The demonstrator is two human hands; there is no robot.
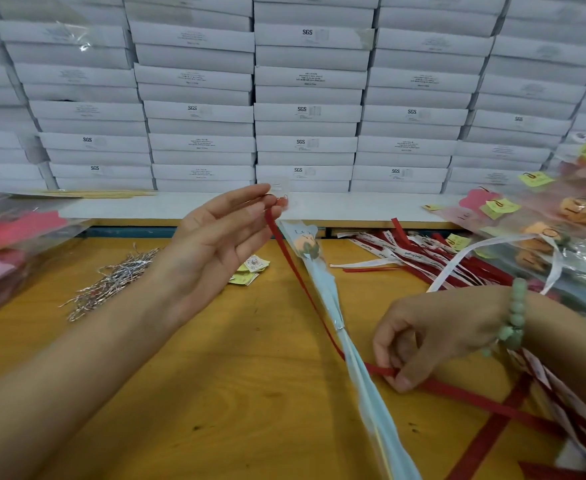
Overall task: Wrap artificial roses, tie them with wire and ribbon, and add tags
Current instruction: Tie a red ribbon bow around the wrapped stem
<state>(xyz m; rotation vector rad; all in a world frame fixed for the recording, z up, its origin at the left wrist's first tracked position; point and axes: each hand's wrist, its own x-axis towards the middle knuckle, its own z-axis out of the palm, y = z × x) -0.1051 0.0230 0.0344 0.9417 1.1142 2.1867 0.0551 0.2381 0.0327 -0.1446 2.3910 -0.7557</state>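
Both pinch a red ribbon (379, 370): left hand (215, 244) raised, right hand (433, 337) low beside the rose (307, 247); bare bench (215, 393) toward the near edge.

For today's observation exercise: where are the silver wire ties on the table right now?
In the head view, the wire ties lie in a loose pile on the left of the wooden table, just left of the wrist of the raised left hand.

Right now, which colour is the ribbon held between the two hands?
The ribbon is plain red; the head view shows it best.
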